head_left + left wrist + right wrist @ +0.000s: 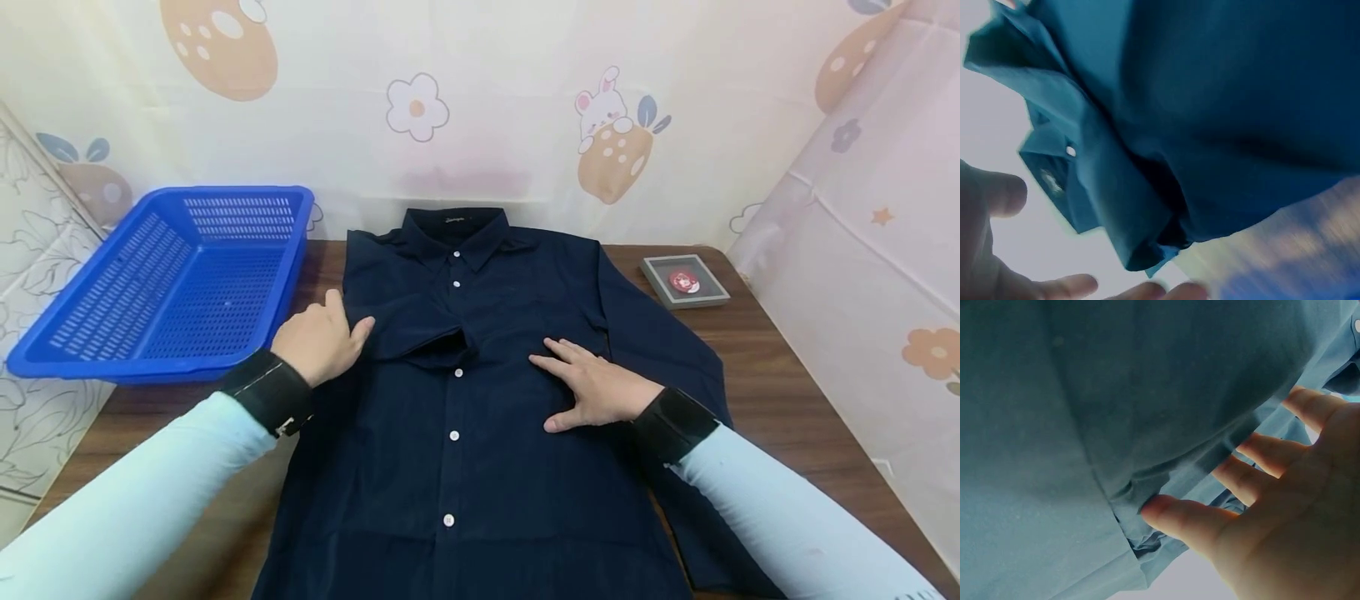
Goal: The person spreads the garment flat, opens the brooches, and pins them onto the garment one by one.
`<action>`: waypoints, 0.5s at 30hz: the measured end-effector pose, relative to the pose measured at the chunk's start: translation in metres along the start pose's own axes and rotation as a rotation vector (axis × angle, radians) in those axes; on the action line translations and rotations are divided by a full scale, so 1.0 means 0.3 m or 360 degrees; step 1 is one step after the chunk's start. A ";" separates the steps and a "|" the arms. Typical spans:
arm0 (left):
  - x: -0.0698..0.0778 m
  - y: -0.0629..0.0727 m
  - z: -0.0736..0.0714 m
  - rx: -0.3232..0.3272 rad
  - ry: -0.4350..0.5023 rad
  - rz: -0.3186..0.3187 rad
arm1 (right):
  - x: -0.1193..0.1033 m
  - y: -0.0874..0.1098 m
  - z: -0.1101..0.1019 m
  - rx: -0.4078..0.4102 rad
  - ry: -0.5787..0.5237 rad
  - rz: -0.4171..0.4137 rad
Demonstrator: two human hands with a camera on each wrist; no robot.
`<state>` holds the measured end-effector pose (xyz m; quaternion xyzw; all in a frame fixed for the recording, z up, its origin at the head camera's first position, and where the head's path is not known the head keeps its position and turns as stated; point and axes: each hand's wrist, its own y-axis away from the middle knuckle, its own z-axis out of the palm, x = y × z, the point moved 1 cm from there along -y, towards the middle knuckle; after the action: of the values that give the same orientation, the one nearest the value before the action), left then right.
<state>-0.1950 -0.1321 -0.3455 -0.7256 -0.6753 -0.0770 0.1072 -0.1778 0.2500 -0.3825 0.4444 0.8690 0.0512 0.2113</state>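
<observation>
A dark navy button-up shirt (517,467) lies front up, its collar (457,242) toward the wall. The sleeve on the left is folded inward across the chest, with its cuff opening (442,346) near the button row. On the right, the other sleeve (660,342) runs down along the shirt's side. My left hand (318,337) is at the shirt's left edge by the folded sleeve, thumb and fingers apart and holding nothing; contact with the cloth is unclear. With fingers spread, my right hand (600,387) is over the right chest, its fingertips (1160,509) at the cloth.
A blue plastic basket (161,367) stands on the left of the brown wooden table (780,375). At the back right lies a small grey-framed box (686,281) with a red round piece inside. Patterned cloth (495,108) covers the wall behind.
</observation>
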 end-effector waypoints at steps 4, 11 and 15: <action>0.004 -0.044 0.029 -0.0149 -0.0057 -0.0083 | 0.003 -0.001 0.002 -0.0005 -0.0005 -0.0004; 0.009 -0.071 0.055 -0.0137 -0.0067 -0.0112 | 0.003 -0.001 -0.002 -0.0009 0.0000 0.0000; 0.009 -0.072 0.066 -0.0113 -0.0041 -0.0111 | 0.004 -0.002 -0.001 -0.0010 0.0009 -0.0002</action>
<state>-0.2168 -0.1229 -0.3628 -0.7059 -0.6984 -0.0954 0.0699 -0.1788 0.2506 -0.3828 0.4432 0.8697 0.0552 0.2103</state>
